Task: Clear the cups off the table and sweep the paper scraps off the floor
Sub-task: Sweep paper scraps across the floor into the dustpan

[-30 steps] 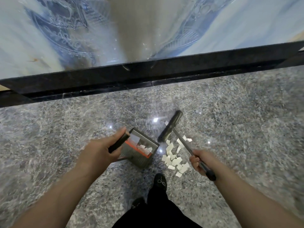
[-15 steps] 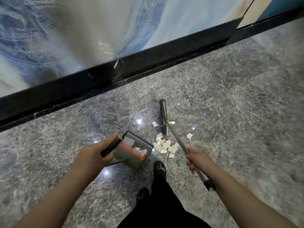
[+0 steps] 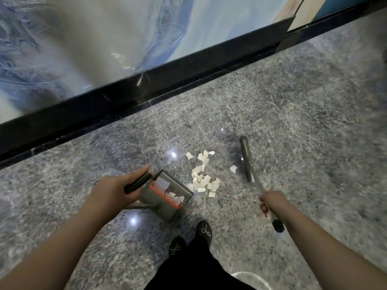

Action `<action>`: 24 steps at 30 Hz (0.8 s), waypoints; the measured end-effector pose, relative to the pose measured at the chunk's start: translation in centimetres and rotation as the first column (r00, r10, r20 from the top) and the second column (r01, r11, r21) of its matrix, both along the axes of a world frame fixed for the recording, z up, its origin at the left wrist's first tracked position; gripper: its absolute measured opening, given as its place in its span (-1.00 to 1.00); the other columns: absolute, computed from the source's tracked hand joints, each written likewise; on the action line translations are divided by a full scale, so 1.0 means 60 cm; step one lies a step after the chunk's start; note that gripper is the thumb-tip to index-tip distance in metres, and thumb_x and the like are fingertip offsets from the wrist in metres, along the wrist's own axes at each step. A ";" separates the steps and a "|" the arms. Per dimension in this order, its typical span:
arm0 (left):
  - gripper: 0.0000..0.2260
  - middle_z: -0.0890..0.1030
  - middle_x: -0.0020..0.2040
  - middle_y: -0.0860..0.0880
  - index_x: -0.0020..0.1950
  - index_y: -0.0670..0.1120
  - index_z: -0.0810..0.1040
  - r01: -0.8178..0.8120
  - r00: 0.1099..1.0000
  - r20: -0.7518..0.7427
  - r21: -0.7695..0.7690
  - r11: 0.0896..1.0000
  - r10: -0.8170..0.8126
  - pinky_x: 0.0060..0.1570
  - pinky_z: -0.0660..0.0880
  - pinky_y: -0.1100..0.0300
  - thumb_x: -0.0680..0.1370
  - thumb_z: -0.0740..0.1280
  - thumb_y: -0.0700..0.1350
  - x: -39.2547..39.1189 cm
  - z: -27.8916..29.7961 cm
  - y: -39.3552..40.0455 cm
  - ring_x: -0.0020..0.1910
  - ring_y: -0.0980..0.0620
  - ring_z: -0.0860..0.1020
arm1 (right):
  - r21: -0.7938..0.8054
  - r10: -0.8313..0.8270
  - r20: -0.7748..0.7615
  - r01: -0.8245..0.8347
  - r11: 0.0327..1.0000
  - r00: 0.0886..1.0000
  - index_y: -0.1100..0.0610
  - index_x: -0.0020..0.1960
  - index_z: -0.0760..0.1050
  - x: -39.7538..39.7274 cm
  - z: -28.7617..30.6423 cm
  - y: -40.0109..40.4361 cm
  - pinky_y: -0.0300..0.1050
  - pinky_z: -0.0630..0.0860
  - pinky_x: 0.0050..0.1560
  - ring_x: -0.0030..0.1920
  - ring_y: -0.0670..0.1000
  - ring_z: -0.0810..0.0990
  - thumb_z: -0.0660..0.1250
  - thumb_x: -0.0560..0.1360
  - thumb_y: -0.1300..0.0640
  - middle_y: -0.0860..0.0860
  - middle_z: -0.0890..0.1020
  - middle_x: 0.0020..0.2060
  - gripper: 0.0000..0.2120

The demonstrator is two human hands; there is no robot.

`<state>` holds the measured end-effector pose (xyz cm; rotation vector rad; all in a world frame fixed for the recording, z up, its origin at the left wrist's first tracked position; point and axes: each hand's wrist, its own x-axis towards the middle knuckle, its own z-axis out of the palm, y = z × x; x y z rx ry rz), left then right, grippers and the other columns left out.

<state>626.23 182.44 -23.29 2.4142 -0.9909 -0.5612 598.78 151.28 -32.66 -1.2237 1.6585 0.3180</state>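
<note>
Grey speckled stone floor [image 3: 282, 114] runs up to a black skirting [image 3: 146, 84] under a blue patterned wall.

Left hand [image 3: 114, 190]: its fingers [image 3: 137, 173] are curled tightly around the black handle [image 3: 138, 183] of the dustpan [image 3: 167, 193], with the thumb on top. The dustpan rests on the floor with its mouth toward the scraps [image 3: 204, 178], and a few scraps already lie inside it behind the orange comb. Right hand [image 3: 271, 201]: the fingers are clenched around the broom [image 3: 249, 164] shaft, low on it, and the black end sticks out behind the wrist. The broom head lies on the floor to the right of the pile, with one scrap just beside it.

I judge the step to be sweeping the pile into the dustpan. To do it well, the head should come down behind the far scraps and pull them in short, low strokes toward the mouth, while the left hand presses the front edge flat on the floor, so that paper does not slip under it. No cups are in view.
</note>
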 end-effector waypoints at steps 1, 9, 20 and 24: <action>-0.33 0.67 -0.24 0.09 0.27 0.31 0.39 0.012 1.000 0.000 -0.015 1.000 -0.012 -0.32 0.35 0.59 0.34 0.57 -0.21 0.000 -0.002 -0.005 -0.35 0.59 0.42 | 0.013 0.000 -0.021 0.000 1.000 1.000 0.45 0.11 0.42 -0.001 -0.012 -0.012 -0.19 0.31 -0.52 -0.51 0.08 0.38 0.15 0.54 0.40 0.17 0.45 -0.49 -0.81; -0.39 0.61 -0.07 0.23 0.28 0.28 0.44 0.016 0.998 -0.063 -0.004 1.000 -0.017 -0.29 0.37 0.59 0.38 0.54 -0.22 0.001 -0.010 -0.019 -0.21 0.51 0.52 | 0.134 0.192 -0.031 -0.186 0.973 0.981 0.37 0.02 0.43 0.021 -0.060 -0.002 -0.26 0.30 -0.59 -0.56 0.05 0.37 0.14 0.54 0.39 0.15 0.43 -0.51 -0.88; -0.29 0.65 -0.21 0.20 0.16 0.60 0.32 0.077 0.995 -0.065 0.020 0.997 -0.076 -0.35 0.44 0.41 0.40 0.53 -0.16 0.005 -0.011 -0.041 -0.28 0.34 0.56 | 0.255 0.456 0.129 -0.474 0.843 0.881 0.25 -0.07 0.43 0.073 -0.057 0.077 -0.22 0.36 -0.56 -0.58 0.02 0.39 0.14 0.53 0.36 0.12 0.42 -0.47 -0.89; -0.26 0.60 -0.25 0.24 0.13 0.69 0.20 0.075 0.997 -0.038 0.071 0.995 -0.072 -0.34 0.40 0.37 0.41 0.51 -0.08 0.004 -0.006 -0.056 -0.35 0.33 0.53 | 0.340 0.434 0.182 -0.471 0.814 0.882 0.14 -0.20 0.32 0.081 -0.045 0.104 -0.28 0.33 -0.56 -0.62 -0.03 0.35 0.13 0.54 0.34 0.11 0.37 -0.46 -0.81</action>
